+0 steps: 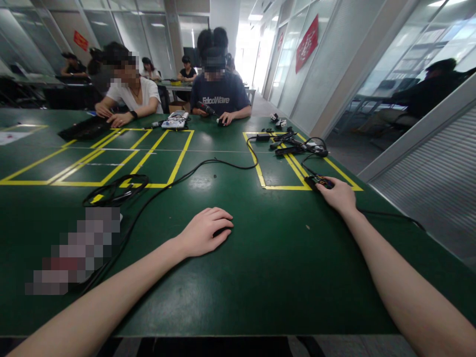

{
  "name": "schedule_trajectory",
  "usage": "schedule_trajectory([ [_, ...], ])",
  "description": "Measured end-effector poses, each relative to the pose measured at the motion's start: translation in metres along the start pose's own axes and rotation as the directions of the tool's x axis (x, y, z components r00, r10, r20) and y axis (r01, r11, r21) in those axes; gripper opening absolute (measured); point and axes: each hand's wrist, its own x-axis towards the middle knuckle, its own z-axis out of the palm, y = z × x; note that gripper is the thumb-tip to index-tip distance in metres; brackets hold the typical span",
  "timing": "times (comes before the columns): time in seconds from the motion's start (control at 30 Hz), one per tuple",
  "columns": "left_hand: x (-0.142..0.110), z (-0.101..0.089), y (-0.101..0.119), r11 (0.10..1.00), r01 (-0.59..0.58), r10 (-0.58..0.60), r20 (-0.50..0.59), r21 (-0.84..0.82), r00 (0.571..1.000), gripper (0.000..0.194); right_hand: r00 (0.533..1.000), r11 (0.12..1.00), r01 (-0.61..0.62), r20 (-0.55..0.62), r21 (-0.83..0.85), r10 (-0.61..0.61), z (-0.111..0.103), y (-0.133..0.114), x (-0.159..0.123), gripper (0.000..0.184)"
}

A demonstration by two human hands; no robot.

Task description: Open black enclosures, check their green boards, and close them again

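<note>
My left hand (pixel 205 230) rests on the green table (pixel 260 258) near the middle, its fingers curled over a small dark object (pixel 223 231) that is mostly hidden. My right hand (pixel 339 195) reaches to the right and closes on a small black device with coloured buttons (pixel 319 182), which lies at the corner of a yellow taped rectangle (pixel 265 182). A black cable (pixel 310 166) runs from that device toward a pile of black adapters and cords (pixel 293 144).
Two people sit across the table, one with hands by a black keyboard (pixel 84 130), the other holding a dark tool (pixel 206 107). A white device (pixel 175 120) lies between them. A coiled black cable (pixel 117 191) lies to my left. A long black cable (pixel 208 163) crosses the table.
</note>
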Motion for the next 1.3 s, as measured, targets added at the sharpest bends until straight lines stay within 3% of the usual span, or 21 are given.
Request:
schedule_trajectory([
  [0.1, 0.0, 0.0, 0.0, 1.0, 0.003, -0.003, 0.004, 0.0, 1.0, 0.019, 0.999, 1.0, -0.015, 0.04, -0.014, 0.016, 0.006, -0.028, -0.012, 0.049],
  [0.2, 0.0, 0.0, -0.001, 1.0, 0.005, -0.005, 0.002, -0.002, 1.0, 0.019, 0.984, 0.985, 0.147, 0.092, 0.09, -0.155, 0.015, -0.063, -0.033, 0.042],
  [0.27, 0.001, 0.0, 0.0, 1.0, 0.007, -0.007, -0.005, -0.006, 1.0, 0.02, 0.929, 0.927, 0.311, 0.137, 0.208, -0.343, 0.019, -0.087, -0.054, 0.039],
  [0.33, 0.001, -0.001, 0.002, 1.0, 0.014, -0.014, -0.035, -0.012, 0.999, 0.021, 0.822, 0.81, 0.468, 0.163, 0.353, -0.546, 0.019, -0.111, -0.079, 0.038],
  [0.4, 0.002, -0.002, 0.004, 0.999, 0.02, -0.023, -0.103, -0.029, 0.994, 0.021, 0.646, 0.64, 0.595, 0.185, 0.486, -0.741, 0.013, -0.133, -0.105, 0.038],
  [0.5, 0.001, -0.004, 0.007, 0.998, 0.012, -0.025, -0.201, -0.067, 0.979, 0.027, 0.396, 0.439, 0.663, 0.214, 0.607, -0.893, 0.0, -0.156, -0.136, 0.04],
  [0.57, 0.001, -0.005, 0.008, 0.997, 0.006, -0.021, -0.192, -0.081, 0.981, 0.03, 0.309, 0.379, 0.678, 0.223, 0.63, -0.924, -0.006, -0.164, -0.147, 0.038],
  [0.6, 0.001, -0.005, 0.008, 0.996, 0.008, -0.023, -0.168, -0.085, 0.986, 0.032, 0.293, 0.365, 0.68, 0.22, 0.636, -0.93, -0.007, -0.165, -0.15, 0.038],
  [0.67, 0.001, -0.005, 0.007, 0.995, 0.026, -0.037, -0.115, -0.093, 0.993, 0.037, 0.299, 0.354, 0.673, 0.198, 0.65, -0.933, -0.008, -0.165, -0.15, 0.039],
  [0.77, 0.002, -0.004, 0.005, 0.994, 0.061, -0.069, -0.083, -0.093, 0.994, 0.042, 0.344, 0.357, 0.644, 0.16, 0.676, -0.925, -0.006, -0.162, -0.147, 0.044],
  [0.93, 0.003, -0.001, 0.003, 0.996, 0.07, -0.074, -0.065, -0.052, 0.995, 0.042, 0.403, 0.399, 0.607, 0.167, 0.688, -0.9, -0.005, -0.162, -0.147, 0.034],
  [1.2, 0.001, 0.004, -0.002, 0.997, 0.054, -0.059, -0.114, -0.046, 0.992, 0.054, 0.436, 0.41, 0.703, 0.104, 0.581, -0.894, -0.004, -0.166, -0.144, 0.034],
  [1.3, 0.002, 0.002, 0.0, 0.997, 0.042, -0.049, -0.118, -0.061, 0.992, 0.05, 0.423, 0.409, 0.696, 0.122, 0.591, -0.898, -0.002, -0.167, -0.143, 0.032],
])
